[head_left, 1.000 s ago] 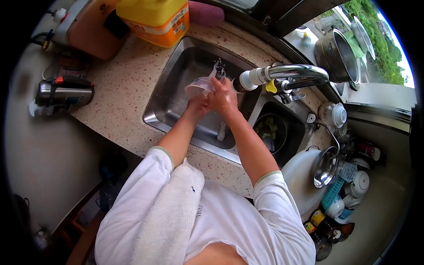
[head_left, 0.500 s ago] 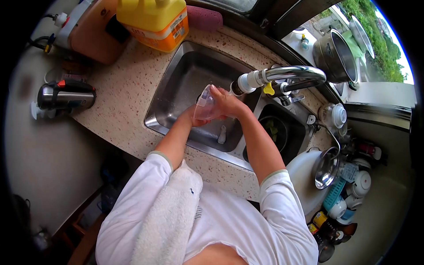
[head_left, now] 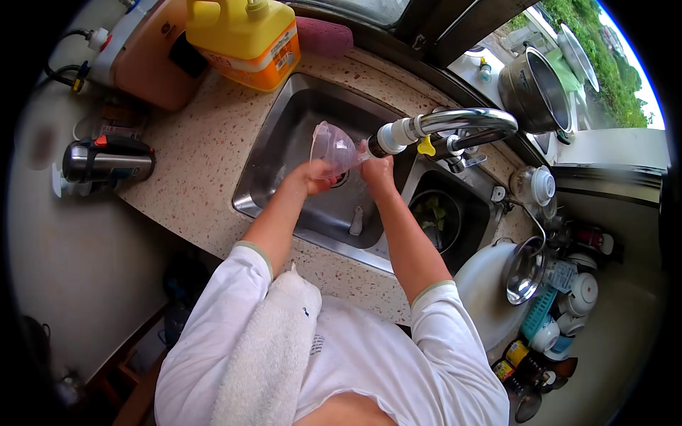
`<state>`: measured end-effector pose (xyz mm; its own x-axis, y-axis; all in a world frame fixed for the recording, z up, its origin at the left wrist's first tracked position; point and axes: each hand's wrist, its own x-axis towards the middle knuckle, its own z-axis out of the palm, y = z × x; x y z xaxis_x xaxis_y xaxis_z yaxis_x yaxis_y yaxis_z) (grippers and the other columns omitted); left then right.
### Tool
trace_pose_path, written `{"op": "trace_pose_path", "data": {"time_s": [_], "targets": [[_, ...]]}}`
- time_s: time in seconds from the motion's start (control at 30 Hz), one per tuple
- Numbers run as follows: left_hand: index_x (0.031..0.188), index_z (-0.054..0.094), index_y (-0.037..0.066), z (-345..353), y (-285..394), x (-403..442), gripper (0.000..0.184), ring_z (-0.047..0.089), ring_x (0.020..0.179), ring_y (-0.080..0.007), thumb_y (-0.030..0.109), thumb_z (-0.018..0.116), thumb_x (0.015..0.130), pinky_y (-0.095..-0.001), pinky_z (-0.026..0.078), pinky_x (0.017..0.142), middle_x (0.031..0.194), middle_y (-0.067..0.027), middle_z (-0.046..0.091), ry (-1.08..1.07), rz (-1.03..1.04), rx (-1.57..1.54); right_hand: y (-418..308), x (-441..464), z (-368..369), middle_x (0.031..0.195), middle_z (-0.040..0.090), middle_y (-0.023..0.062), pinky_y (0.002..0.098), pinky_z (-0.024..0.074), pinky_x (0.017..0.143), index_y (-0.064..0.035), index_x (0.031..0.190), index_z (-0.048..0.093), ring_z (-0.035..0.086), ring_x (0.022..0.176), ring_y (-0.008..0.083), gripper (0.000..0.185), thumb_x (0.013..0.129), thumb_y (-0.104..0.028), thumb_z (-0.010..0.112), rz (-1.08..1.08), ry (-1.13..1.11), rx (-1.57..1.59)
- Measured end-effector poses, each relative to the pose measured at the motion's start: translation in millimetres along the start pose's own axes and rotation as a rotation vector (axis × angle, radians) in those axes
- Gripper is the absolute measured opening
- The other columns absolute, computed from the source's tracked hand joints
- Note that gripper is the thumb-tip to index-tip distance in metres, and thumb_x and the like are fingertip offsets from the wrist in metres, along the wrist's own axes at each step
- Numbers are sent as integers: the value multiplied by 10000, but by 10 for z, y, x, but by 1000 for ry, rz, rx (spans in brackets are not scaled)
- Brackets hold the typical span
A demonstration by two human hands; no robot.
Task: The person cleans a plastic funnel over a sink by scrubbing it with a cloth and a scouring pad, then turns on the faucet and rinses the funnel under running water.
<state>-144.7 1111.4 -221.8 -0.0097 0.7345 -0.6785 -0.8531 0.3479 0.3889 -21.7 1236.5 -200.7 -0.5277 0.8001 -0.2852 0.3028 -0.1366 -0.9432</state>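
A clear, pinkish plastic container (head_left: 332, 145) is tilted over the large steel sink basin (head_left: 273, 153). My left hand (head_left: 317, 179) grips its lower left side. Just right of it, my right hand (head_left: 376, 169) is below the tip of the faucet (head_left: 462, 121); its fingers are partly hidden by the faucet head, and I cannot make out whether they touch the container. A small whitish object (head_left: 356, 221) lies on the basin floor, near the drain.
A yellow jug (head_left: 245, 42) stands behind the sink. The smaller basin holds a dark pot with green leaves (head_left: 430, 216). A steel flask (head_left: 106, 160) is at the left, a steel bowl (head_left: 524, 270) at the right, near stacked dishes (head_left: 579, 295).
The container has moved up and left in my left hand and turned. My right hand has come off its side and shifted right, under the faucet head.
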Motion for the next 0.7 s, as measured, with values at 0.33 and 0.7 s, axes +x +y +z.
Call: {"op": "trace_pose_path", "data": {"time_s": [0.33, 0.7], "targets": [[890, 546, 136, 404, -143, -211, 215, 414, 422, -66, 265, 701, 817, -181, 313, 339, 605, 22, 473, 24, 4, -116, -709, -141, 267, 991, 645, 92, 341, 424, 902, -17, 1053, 634, 567, 954, 177, 426, 876, -404, 616, 81, -340, 487], [839, 521, 159, 246, -10, -211, 309, 480, 525, -110, 400, 712, 807, -261, 447, 516, 654, 24, 480, -403, -151, -504, -776, -838, 659, 1353, 345, 288, 445, 366, 1029, 32, 1389, 245, 429, 1200, 443, 772, 809, -231, 681, -620, 1, -621]]}}
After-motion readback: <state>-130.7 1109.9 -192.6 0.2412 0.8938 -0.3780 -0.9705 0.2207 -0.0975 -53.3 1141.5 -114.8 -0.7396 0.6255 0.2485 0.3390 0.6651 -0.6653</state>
